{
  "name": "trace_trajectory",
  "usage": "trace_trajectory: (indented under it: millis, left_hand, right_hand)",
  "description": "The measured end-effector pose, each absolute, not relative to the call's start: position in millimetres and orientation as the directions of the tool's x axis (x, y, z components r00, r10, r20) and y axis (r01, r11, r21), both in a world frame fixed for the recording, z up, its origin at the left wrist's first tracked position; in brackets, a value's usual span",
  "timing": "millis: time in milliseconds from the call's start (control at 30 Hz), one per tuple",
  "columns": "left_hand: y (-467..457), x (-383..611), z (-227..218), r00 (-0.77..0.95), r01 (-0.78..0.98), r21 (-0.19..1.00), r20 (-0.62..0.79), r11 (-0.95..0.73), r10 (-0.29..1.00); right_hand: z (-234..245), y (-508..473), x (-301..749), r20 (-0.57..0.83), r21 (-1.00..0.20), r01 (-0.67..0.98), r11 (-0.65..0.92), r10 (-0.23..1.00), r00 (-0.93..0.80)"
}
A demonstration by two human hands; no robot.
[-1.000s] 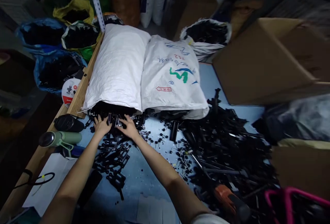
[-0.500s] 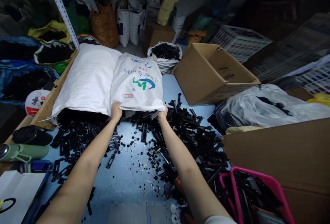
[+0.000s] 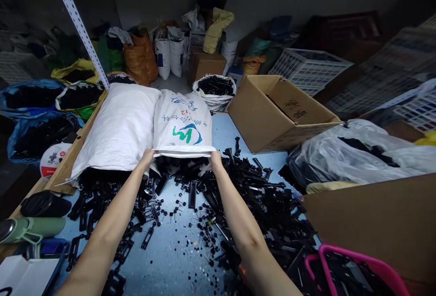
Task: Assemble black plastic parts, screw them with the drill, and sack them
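A white woven sack point(image 3: 182, 119) with blue, green and red print lies on the blue tabletop point(image 3: 163, 259), its mouth towards me. My left hand point(image 3: 146, 158) grips the left corner of the sack's mouth, and my right hand point(image 3: 215, 160) grips the right corner. The edge between them is pulled taut and folded over, with black plastic parts point(image 3: 192, 194) spread underneath and in front. A second, plain white sack point(image 3: 117, 128) rests against its left side, its dark open mouth also facing me. What is inside the printed sack is hidden.
An open cardboard box point(image 3: 265, 119) stands right of the sacks. A pink basket point(image 3: 368, 257) of black parts sits at the front right. A green bottle point(image 3: 44, 229) and a black-lidded container point(image 3: 46, 204) are at the left edge. Behind stands a filled white sack point(image 3: 218, 101).
The front edge of the printed sack has been lifted and folded back by both hands, covering less of its print. The camera view has tilted up slightly.
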State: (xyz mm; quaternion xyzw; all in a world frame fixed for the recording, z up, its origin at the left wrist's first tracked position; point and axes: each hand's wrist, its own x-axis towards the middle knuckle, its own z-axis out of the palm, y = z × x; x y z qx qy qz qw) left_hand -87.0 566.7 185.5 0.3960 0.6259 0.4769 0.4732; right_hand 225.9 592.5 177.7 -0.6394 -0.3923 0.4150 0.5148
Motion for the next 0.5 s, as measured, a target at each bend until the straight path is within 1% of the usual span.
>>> trace_trajectory:
  millis: [100,267,400,500]
  left_hand:
    - [555.1,-88.0,187.5,-0.229,-0.010,0.977,-0.209,0.212,0.951]
    - [551.2,-78.0,184.8,-0.210,-0.071,0.969,-0.245,0.235,0.947]
    - [553.1,-68.0,183.7,-0.198,-0.082,0.954,-0.298,0.287,0.934]
    - [550.1,-78.2,193.2,-0.233,-0.105,0.945,-0.327,0.311,0.916]
  right_hand:
    - [183.2,580.0,230.2,-0.141,-0.984,0.056,-0.169,0.931,0.336]
    - [169.4,570.8,227.3,-0.173,-0.983,0.006,-0.181,0.947,0.272]
    - [172.4,572.6,222.4,-0.191,-0.981,-0.025,-0.193,0.925,0.328]
    - [186.0,566.7,199.6,-0.143,-0.990,-0.060,-0.130,0.921,0.361]
